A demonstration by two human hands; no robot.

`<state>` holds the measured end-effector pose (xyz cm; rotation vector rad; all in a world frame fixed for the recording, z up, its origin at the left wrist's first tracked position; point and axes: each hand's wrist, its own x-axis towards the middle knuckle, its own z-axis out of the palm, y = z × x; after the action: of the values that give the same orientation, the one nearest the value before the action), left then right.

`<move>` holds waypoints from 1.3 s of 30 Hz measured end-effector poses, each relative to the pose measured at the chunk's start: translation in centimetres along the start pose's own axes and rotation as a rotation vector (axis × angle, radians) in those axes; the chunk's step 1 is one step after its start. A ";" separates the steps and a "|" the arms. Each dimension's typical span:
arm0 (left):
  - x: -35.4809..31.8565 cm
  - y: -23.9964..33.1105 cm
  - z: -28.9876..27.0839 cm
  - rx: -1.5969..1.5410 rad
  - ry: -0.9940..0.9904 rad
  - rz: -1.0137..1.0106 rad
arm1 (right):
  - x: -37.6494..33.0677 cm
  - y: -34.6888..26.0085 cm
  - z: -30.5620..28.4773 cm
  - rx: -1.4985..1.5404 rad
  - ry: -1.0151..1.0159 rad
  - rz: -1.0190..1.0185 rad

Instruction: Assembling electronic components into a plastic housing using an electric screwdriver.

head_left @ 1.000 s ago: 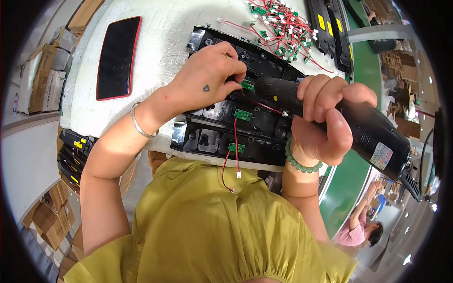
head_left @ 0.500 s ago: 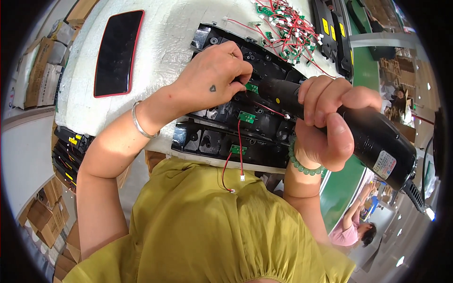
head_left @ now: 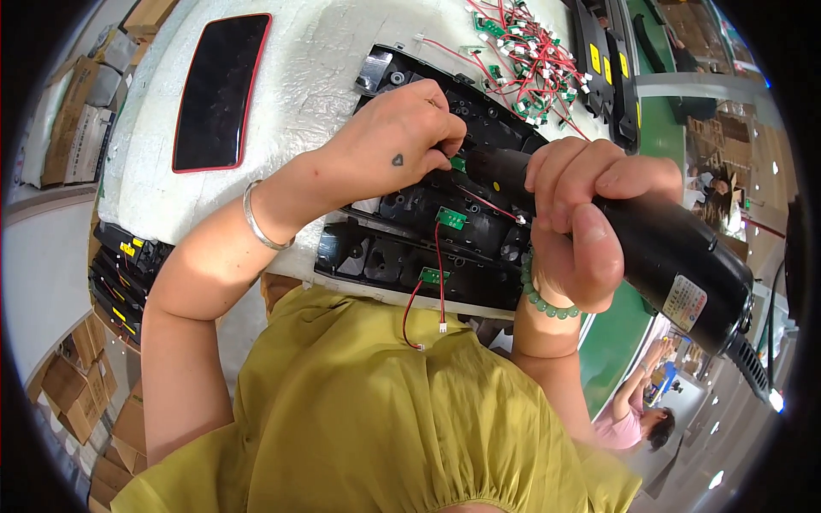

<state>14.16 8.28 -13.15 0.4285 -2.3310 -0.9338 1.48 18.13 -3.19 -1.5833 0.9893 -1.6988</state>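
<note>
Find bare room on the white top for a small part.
The white top is bare between the phone, black housings and left hand; another strip runs along the phone's left. Crowded: upper right, by wired boards, and under the right hand and tool.

At left lie a red-edged phone (head_left: 221,94) and cardboard boxes (head_left: 79,383).

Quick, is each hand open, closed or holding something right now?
Left hand: fingers bent beside a green circuit board; whether they pinch anything can't be told.
Right hand: closed around a black power tool.
</note>
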 end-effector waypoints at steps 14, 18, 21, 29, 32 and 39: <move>0.1 2.0 -1.1 -0.325 0.158 -0.072 | -0.3 -4.2 -1.6 0.087 -0.044 -0.150; 0.0 2.3 -1.2 -0.378 0.127 -0.073 | -0.4 -4.4 -1.9 0.102 -0.047 -0.144; -0.1 2.1 -0.8 -0.392 0.156 -0.039 | -0.4 -4.3 -2.0 0.108 -0.053 -0.139; -0.2 1.6 -0.2 -0.095 0.120 0.044 | -1.0 -1.6 -1.3 0.064 -0.012 -0.137; -0.5 1.3 0.1 -0.019 0.088 0.018 | -1.3 -0.9 -1.4 0.117 0.028 -0.111; -0.7 1.3 -0.1 -0.013 -0.017 -0.035 | -1.4 -0.4 -1.3 0.124 0.055 -0.078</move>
<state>14.63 9.49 -12.41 0.4587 -2.3385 -0.9726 0.31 19.65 -3.67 -1.5196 0.8406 -1.8291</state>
